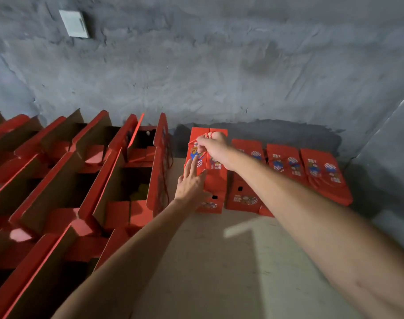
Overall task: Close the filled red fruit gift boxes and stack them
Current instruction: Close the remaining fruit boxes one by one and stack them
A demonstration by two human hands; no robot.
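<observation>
A rough grey plaster wall (219, 65) fills the upper half of the head view, with a pale switch plate (74, 23) high on its left; below it lies a beige floor (219, 261).

The closed red gift box (206, 169) stands tallest at the foot of the wall, on top of another red box. The right hand (213, 146) pinches the red-and-white cord handle (205, 135) at the far end of its lid. The left hand (191, 183) lies flat on the near part of the lid, fingers straight and spread.

Just right of the right forearm, a row of closed boxes (311, 171) lies lower, with cartoon prints and checkered patches; their writing is too blurred to read.

Left of the left arm, rows of open boxes (99, 176) stand with flaps up, brown cardboard inside.
</observation>
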